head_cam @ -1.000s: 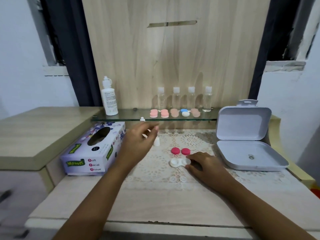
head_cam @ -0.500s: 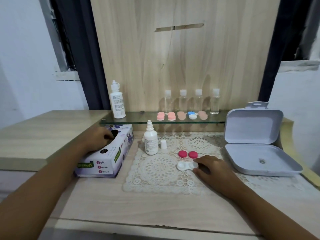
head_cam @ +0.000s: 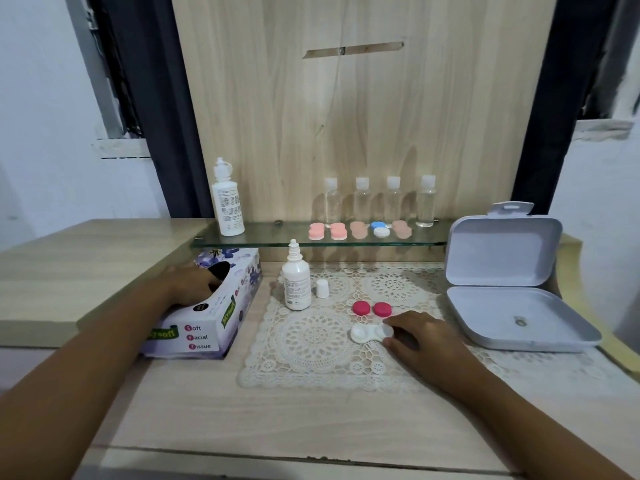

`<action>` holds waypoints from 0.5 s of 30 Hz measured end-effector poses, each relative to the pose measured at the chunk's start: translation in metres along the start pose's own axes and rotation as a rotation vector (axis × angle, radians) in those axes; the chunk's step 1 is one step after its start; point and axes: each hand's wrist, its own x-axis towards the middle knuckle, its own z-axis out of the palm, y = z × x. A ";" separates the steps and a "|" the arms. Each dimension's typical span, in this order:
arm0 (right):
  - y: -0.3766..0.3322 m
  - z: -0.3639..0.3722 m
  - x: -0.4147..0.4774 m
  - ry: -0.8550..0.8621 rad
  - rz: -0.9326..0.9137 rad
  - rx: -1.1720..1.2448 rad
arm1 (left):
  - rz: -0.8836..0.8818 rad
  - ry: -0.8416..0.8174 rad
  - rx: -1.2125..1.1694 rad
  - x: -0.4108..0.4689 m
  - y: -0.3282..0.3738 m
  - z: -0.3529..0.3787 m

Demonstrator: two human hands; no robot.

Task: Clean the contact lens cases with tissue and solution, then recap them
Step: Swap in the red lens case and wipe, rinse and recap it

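Note:
An uncapped white contact lens case lies on the lace mat. My right hand pinches its right end between thumb and fingers. Its two pink caps lie just behind it. A small white solution bottle stands uncapped to the left, with its white cap beside it. My left hand rests on the purple tissue box, fingertips inside the top slot and hidden there. No tissue shows.
An open white plastic box sits at the right. A glass shelf behind holds a large white bottle, several small clear bottles and several capped lens cases. A raised wooden counter lies left.
My left hand left the solution bottle and moved left onto the tissue box, its fingers entering the slot. My right hand stays on the lens case.

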 end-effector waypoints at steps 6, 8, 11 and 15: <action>0.001 0.000 0.000 -0.009 0.003 0.002 | 0.007 0.108 -0.106 0.002 -0.005 0.005; 0.002 0.000 0.000 -0.013 0.004 0.002 | 0.012 0.161 -0.178 0.002 -0.008 0.009; 0.002 -0.001 0.000 -0.021 0.011 0.005 | 0.025 0.238 -0.312 -0.001 -0.009 0.011; 0.001 -0.001 0.001 -0.022 0.019 0.004 | 0.020 0.322 -0.351 -0.008 -0.004 0.008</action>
